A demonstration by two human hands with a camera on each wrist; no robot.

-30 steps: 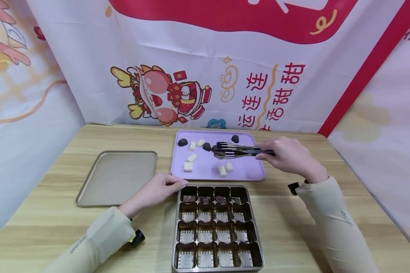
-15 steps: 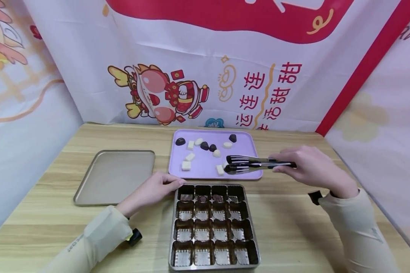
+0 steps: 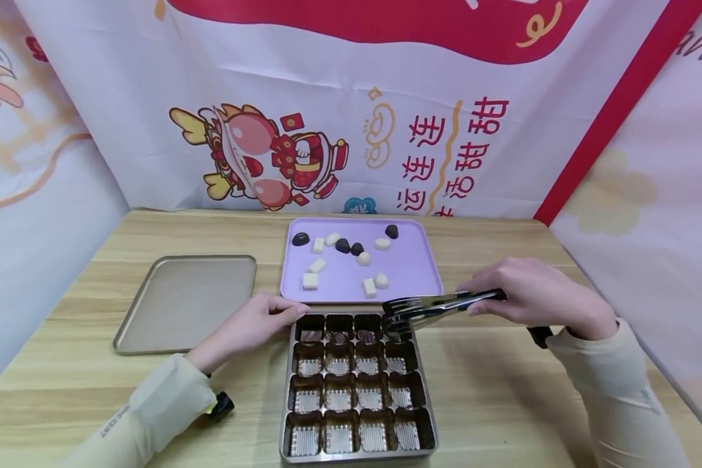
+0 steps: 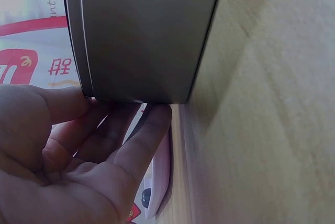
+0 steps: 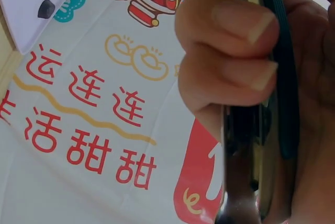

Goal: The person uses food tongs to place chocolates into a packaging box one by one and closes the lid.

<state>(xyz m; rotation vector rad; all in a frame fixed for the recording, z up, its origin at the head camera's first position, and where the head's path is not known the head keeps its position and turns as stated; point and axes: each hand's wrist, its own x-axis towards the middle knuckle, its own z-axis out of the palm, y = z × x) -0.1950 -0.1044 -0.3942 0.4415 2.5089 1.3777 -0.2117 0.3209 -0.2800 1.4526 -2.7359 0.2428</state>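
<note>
My left hand (image 3: 257,325) pinches the back left corner of a metal tin (image 3: 359,459) fitted with a dark insert of square compartments. In the left wrist view the thumb and fingers bear on the tin's wall (image 4: 141,35). My right hand (image 3: 529,296) grips black-and-silver serving tongs (image 3: 439,305), whose forked tips reach over the tin's back right compartment. Whether anything sits between the tips cannot be seen. Brown chocolates (image 3: 340,337) lie in the other back-row compartments. In the right wrist view, curled fingers (image 5: 230,51) wrap the tongs' handle (image 5: 241,166).
Behind the tin lies a lilac tray (image 3: 412,266) with several white pieces (image 3: 311,281) and dark chocolates (image 3: 301,239) scattered on it. A flat grey-beige metal tray (image 3: 190,299) is at the left. A printed cloth (image 3: 304,78) hangs behind the wooden table (image 3: 491,416).
The tongs have come from above the lilac tray, first right and then towards me, to the tin's back right compartment. My left hand has stayed on the tin's corner.
</note>
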